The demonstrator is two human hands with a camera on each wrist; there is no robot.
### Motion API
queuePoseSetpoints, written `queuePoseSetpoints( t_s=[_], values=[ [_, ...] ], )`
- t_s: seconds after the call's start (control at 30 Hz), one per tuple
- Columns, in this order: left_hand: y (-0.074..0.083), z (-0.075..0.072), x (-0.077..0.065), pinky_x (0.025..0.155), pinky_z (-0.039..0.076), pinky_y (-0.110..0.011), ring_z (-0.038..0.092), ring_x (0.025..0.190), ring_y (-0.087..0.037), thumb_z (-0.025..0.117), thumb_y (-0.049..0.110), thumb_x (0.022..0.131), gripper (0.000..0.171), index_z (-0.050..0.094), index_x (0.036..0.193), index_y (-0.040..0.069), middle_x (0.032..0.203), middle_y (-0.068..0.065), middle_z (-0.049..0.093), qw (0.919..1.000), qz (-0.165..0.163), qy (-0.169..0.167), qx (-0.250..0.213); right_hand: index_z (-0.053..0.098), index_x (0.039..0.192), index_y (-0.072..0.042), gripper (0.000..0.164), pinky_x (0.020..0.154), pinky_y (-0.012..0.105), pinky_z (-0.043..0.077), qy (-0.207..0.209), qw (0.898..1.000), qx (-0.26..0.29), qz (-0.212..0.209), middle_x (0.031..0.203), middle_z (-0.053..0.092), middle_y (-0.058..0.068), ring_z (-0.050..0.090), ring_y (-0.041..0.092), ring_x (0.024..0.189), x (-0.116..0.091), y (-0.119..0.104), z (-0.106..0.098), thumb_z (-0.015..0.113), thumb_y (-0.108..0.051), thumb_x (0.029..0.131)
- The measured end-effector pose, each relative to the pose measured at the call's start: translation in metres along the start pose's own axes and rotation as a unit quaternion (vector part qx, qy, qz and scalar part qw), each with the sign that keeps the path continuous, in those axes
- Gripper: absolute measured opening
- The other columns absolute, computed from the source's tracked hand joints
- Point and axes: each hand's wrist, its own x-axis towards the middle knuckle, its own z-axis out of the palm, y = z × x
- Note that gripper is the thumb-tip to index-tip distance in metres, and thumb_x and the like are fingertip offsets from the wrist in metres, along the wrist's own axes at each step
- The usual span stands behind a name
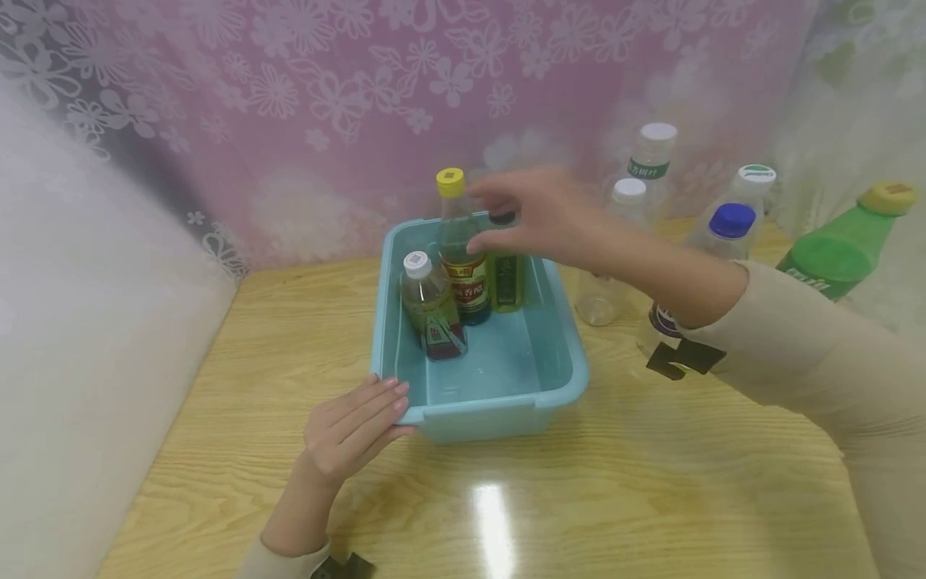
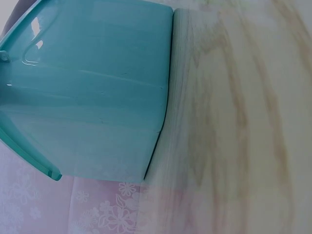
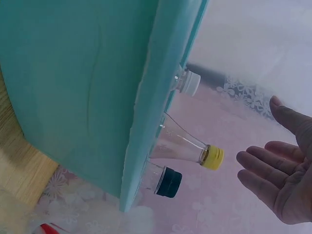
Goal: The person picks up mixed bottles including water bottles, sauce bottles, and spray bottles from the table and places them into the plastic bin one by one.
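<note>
A light blue plastic basin (image 1: 481,438) stands on the wooden table. My left hand (image 1: 354,434) holds its near left corner, fingers over the rim and the thumb side below. Inside the basin are a white-capped bottle of dark red liquid (image 1: 432,310), a yellow-capped sauce bottle (image 1: 466,277) and a dark-capped bottle (image 1: 508,277) with yellow-green contents. My right hand (image 1: 531,211) is above the basin's far side, fingers spread beside the yellow-capped bottle. In the right wrist view, this hand (image 3: 278,170) is apart from the yellow cap (image 3: 212,157), with an empty palm.
Right of the basin stand clear empty bottles with white caps (image 1: 629,189), a blue-capped bottle (image 1: 732,221) and a green bottle (image 1: 832,249) with a yellow cap. My right forearm passes in front of some. A flowered pink cloth (image 1: 347,121) hangs behind the table (image 1: 289,338).
</note>
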Motion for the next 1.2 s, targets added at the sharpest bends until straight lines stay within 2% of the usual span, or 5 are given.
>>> queuePoseSetpoints(
  t_s=[0.6, 0.73, 0.93, 1.07, 1.2],
  values=[
    [0.000, -0.002, 0.000, 0.058, 0.062, -0.036, 0.069, 0.058, -0.025, 0.073, 0.017, 0.082, 0.019, 0.073, 0.077, -0.001, 0.069, -0.017, 0.070, 1.0000, -0.006, -0.005, 0.004, 0.061, 0.124, -0.005, 0.058, 0.050, 0.032, 0.053, 0.191, 0.969, -0.123, -0.093, 0.113, 0.067, 0.016, 0.059, 0.021, 0.051, -0.051, 0.030, -0.016, 0.083, -0.024, 0.073],
    [0.000, -0.001, 0.000, 0.058, 0.062, -0.036, 0.069, 0.058, -0.025, 0.073, 0.017, 0.082, 0.019, 0.073, 0.077, -0.001, 0.070, -0.017, 0.071, 1.0000, -0.005, -0.003, 0.007, 0.063, 0.123, -0.008, 0.058, 0.037, 0.021, 0.028, 0.232, 0.955, -0.160, -0.093, 0.096, 0.072, 0.015, 0.035, 0.012, 0.040, -0.065, 0.034, -0.027, 0.080, -0.036, 0.075],
    [-0.001, 0.000, -0.001, 0.057, 0.062, -0.036, 0.069, 0.057, -0.026, 0.073, 0.017, 0.082, 0.019, 0.073, 0.076, -0.001, 0.069, -0.017, 0.070, 1.0000, -0.004, -0.002, 0.005, 0.065, 0.119, -0.008, 0.075, 0.036, 0.024, 0.021, 0.281, 0.935, -0.195, -0.095, 0.091, 0.072, 0.016, 0.035, 0.015, 0.042, -0.082, 0.052, -0.033, 0.042, -0.071, 0.085],
    [-0.001, 0.000, -0.002, 0.058, 0.062, -0.036, 0.069, 0.057, -0.026, 0.073, 0.017, 0.083, 0.019, 0.072, 0.076, -0.001, 0.070, -0.017, 0.070, 1.0000, -0.005, -0.003, 0.007, 0.065, 0.118, -0.003, 0.073, 0.037, 0.031, 0.035, 0.305, 0.920, -0.218, -0.112, 0.101, 0.070, 0.019, 0.063, 0.032, 0.059, -0.090, 0.067, -0.032, 0.044, -0.067, 0.087],
    [0.000, 0.000, -0.002, 0.058, 0.062, -0.036, 0.069, 0.057, -0.025, 0.073, 0.017, 0.083, 0.020, 0.072, 0.075, -0.001, 0.069, -0.017, 0.070, 1.0000, -0.005, -0.004, 0.007, 0.063, 0.122, -0.007, 0.074, 0.065, 0.006, 0.049, 0.309, 0.926, -0.199, -0.090, 0.111, 0.067, 0.017, 0.068, 0.038, 0.086, -0.098, 0.081, -0.032, 0.046, -0.069, 0.085]
  ],
)
